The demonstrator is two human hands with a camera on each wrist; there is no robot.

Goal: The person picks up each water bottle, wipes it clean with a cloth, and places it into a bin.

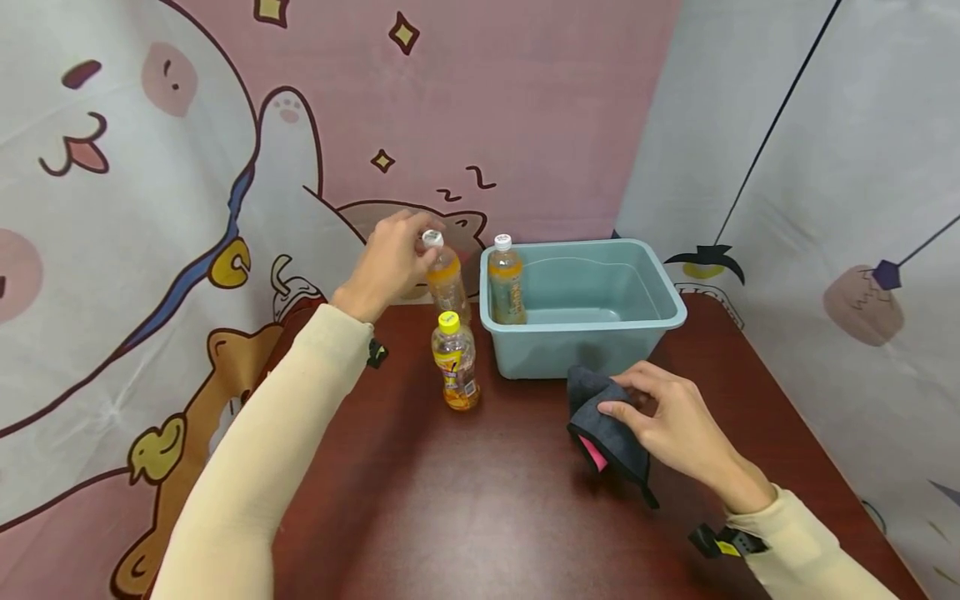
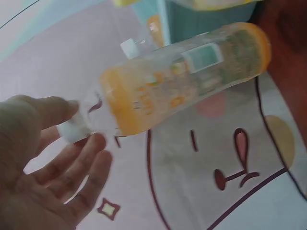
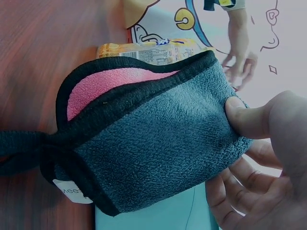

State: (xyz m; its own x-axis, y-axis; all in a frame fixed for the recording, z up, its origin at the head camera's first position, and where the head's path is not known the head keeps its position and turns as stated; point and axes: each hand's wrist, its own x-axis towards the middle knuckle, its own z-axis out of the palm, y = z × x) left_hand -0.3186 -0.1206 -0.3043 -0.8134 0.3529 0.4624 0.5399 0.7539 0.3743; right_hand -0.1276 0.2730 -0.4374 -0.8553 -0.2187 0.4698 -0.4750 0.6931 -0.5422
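Note:
At the back of the table, my left hand (image 1: pixel 393 258) holds a clear plastic bottle (image 1: pixel 447 287) by its white cap (image 2: pixel 74 129), thumb on one side and fingers on the other. An orange band and printed label show on this bottle in the left wrist view. My right hand (image 1: pixel 671 421) pinches a folded dark grey cloth (image 1: pixel 603 417) between thumb and fingers, in front of the basin. Pink lining and a black edge with a loop show on the cloth in the right wrist view. Nearer me than the held bottle stands a yellow-capped bottle (image 1: pixel 455 367) with some orange liquid.
A light blue plastic basin (image 1: pixel 573 354) stands at the back right of the brown table (image 1: pixel 450 500). Inside it, at the left end, is an upright white-capped bottle (image 1: pixel 506 287). A cartoon-printed curtain (image 1: pixel 525 108) hangs behind and beside the table.

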